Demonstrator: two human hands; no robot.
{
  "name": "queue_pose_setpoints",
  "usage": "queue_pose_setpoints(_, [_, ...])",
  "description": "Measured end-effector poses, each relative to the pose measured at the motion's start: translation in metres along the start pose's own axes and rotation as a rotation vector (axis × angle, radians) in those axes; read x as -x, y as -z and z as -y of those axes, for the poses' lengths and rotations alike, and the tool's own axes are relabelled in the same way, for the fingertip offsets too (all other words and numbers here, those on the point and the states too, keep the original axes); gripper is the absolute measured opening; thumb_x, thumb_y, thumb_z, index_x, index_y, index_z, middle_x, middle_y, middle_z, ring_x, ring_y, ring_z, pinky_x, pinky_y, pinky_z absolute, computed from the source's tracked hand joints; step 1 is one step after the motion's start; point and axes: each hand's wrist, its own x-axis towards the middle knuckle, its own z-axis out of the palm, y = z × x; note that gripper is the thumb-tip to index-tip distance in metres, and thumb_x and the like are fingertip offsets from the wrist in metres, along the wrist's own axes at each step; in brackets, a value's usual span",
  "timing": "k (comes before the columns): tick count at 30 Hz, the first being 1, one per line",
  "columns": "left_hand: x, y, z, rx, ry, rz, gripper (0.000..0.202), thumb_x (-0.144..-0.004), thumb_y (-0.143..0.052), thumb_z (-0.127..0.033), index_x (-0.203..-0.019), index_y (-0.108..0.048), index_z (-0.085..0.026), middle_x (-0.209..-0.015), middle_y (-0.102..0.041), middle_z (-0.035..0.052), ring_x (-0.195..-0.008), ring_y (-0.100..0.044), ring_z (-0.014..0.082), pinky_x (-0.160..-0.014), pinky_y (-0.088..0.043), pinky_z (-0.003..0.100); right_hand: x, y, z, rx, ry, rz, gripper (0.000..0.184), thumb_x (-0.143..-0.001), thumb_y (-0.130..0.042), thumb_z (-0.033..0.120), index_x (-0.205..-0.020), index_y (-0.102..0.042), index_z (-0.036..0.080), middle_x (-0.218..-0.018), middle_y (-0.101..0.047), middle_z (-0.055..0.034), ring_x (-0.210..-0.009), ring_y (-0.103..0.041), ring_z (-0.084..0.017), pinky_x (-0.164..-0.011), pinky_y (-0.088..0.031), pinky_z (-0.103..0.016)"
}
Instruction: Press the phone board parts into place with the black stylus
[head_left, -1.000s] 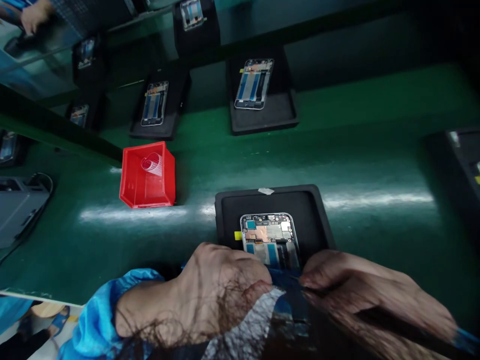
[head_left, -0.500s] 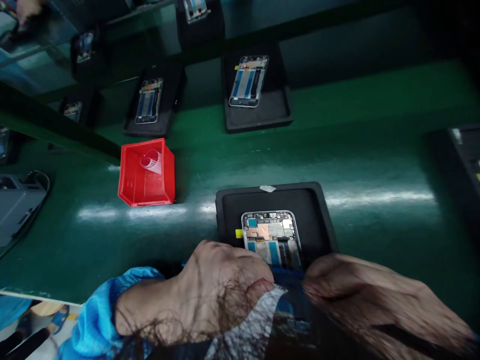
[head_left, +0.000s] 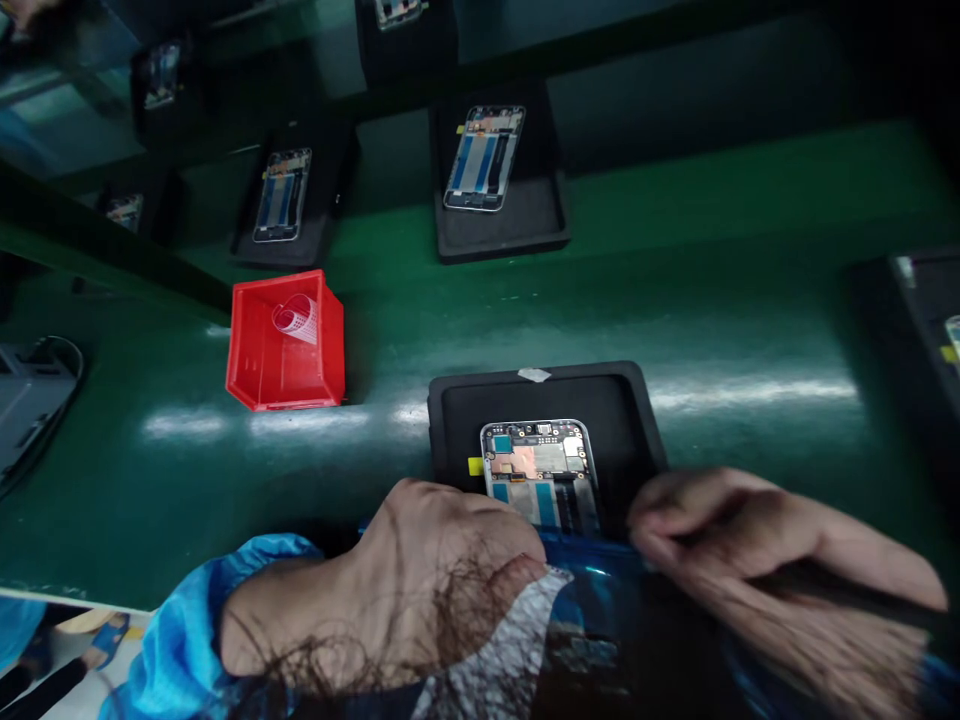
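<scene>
An opened phone [head_left: 538,470] with its circuit board showing lies in a black foam tray [head_left: 637,420] on the green belt. A glossy blue film [head_left: 592,600] covers the phone's near end and runs toward me. My left hand [head_left: 420,580], in a blue sleeve, is curled over the film's left side at the near left corner of the phone. My right hand [head_left: 742,550] is blurred, to the right of the phone at the film's right edge. Its fingers are pinched on a thin dark tool [head_left: 840,590].
A red bin [head_left: 285,345] with a curled strip inside stands left of the tray. Farther back, more black trays [head_left: 525,225] carry opened phones. A dark tray [head_left: 922,330] sits at the right edge and a grey device [head_left: 26,400] at the left edge.
My right hand has shifted to the right, away from the phone's near end, and is now blurred. My left hand stays in place. The view has drifted slightly.
</scene>
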Motion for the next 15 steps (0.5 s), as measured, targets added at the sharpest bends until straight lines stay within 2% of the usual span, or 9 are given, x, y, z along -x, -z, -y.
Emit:
queue_pose_setpoints(3, [-0.001,-0.001,0.000,0.009,-0.008,0.000,0.024,-0.105,-0.056,-0.024,-0.081,-0.059,-0.024,-0.079,-0.072,-0.0048,-0.065,-0.065,0.0122,-0.058,-0.047,0.026,-0.014,-0.004,0.005,-0.007,-0.007,-0.047,0.031,-0.069,-0.095,0.030,-0.058,-0.066,0.032,-0.063,-0.074,0.0012,-0.057,-0.075,-0.021,-0.054,-0.066,-0.031])
queue_pose_setpoints(5, [-0.002,-0.001,-0.001,-0.005,0.001,-0.003,0.025,-0.103,-0.058,-0.021,-0.078,-0.057,-0.024,-0.077,-0.072,-0.0052,-0.062,-0.064,0.0118,-0.055,-0.044,0.027,-0.018,-0.005,0.004,0.011,0.028,-0.064,0.026,-0.071,-0.093,0.024,-0.063,-0.069,0.033,-0.068,-0.077,0.0023,-0.061,-0.076,-0.019,-0.059,-0.067,-0.027])
queue_pose_setpoints(8, [-0.005,0.002,-0.005,-0.020,0.027,0.017,0.024,-0.101,-0.063,-0.021,-0.078,-0.056,-0.024,-0.076,-0.070,-0.0069,-0.062,-0.062,0.0104,-0.055,-0.042,0.026,-0.019,-0.004,0.001,0.066,0.075,-0.066,0.022,-0.074,-0.091,0.027,-0.066,-0.071,0.034,-0.072,-0.078,0.0027,-0.064,-0.077,-0.019,-0.062,-0.068,-0.029])
queue_pose_setpoints(15, [-0.009,0.013,-0.015,0.003,0.062,0.071,0.027,-0.102,-0.062,-0.020,-0.076,-0.054,-0.023,-0.074,-0.065,-0.0081,-0.061,-0.055,0.0097,-0.056,-0.039,0.026,-0.020,-0.001,0.003,0.161,0.087,-0.017,0.024,-0.078,-0.089,0.032,-0.063,-0.069,0.034,-0.068,-0.077,0.0041,-0.061,-0.076,-0.018,-0.058,-0.065,-0.029])
